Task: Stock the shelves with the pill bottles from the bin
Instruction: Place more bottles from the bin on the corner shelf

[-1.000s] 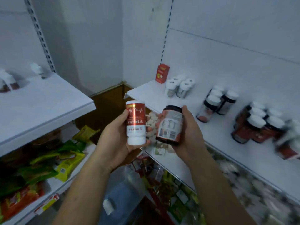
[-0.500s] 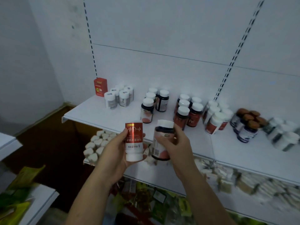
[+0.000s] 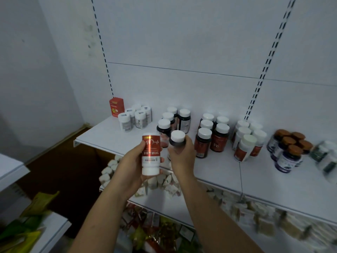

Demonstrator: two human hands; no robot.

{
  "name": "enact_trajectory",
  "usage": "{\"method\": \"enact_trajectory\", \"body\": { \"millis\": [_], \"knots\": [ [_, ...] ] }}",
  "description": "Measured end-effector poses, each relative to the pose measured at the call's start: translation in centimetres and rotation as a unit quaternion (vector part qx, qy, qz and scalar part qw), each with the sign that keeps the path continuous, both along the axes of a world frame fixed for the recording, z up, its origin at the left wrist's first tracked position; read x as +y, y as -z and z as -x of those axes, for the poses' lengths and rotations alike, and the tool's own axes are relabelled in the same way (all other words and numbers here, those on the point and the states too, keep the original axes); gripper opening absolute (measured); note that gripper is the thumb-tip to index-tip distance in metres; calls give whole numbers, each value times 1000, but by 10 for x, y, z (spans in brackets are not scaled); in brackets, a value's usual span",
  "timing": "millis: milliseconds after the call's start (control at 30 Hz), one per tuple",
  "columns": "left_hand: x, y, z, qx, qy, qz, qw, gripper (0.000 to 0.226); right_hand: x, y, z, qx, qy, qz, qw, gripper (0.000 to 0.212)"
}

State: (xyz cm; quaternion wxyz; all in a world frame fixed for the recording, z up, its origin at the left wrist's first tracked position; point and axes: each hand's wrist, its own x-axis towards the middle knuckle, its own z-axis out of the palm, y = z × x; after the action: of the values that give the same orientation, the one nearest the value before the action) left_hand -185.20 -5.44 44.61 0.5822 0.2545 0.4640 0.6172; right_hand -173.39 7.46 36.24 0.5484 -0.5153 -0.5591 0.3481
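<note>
Left hand: I see my left hand (image 3: 130,168) raised before the shelf edge, thumb and fingers wrapped round a red-and-white pill bottle (image 3: 151,155), which stands upright.
Right hand: my right hand (image 3: 183,157) is just beside the left, its back toward me. The fingers are curled round a dark pill bottle with a white cap (image 3: 176,140).
Forearms: both reach up from the bottom of the view and converge.
Shelf: the white shelf (image 3: 228,172) lies under and beyond my right hand.
Neighbours: dark white-capped bottles (image 3: 212,136) stand just right of that hand, and a red box (image 3: 116,107) sits well beyond my left.
</note>
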Motion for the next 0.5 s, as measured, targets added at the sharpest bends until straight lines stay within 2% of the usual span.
{"method": "enact_trajectory", "body": {
  "millis": [133,200,300,400,500],
  "knots": [
    [7,0,-4,-1,-1,16,1000,44,6,2,-3,-15,16,8,1000,67],
    [9,0,-6,-16,-1,22,1000,45,-6,-2,-6,17,19,18,1000,71],
    [10,3,-6,-25,-2,28,999,46,-33,2,-7,51,28,6,998,58],
    [11,6,-6,-31,0,27,999,46,-44,15,-7,-7,-5,-15,1000,37],
    [12,9,-5,-43,-2,22,999,44,-35,16,-6,-86,-55,9,995,34]
  ]
}}
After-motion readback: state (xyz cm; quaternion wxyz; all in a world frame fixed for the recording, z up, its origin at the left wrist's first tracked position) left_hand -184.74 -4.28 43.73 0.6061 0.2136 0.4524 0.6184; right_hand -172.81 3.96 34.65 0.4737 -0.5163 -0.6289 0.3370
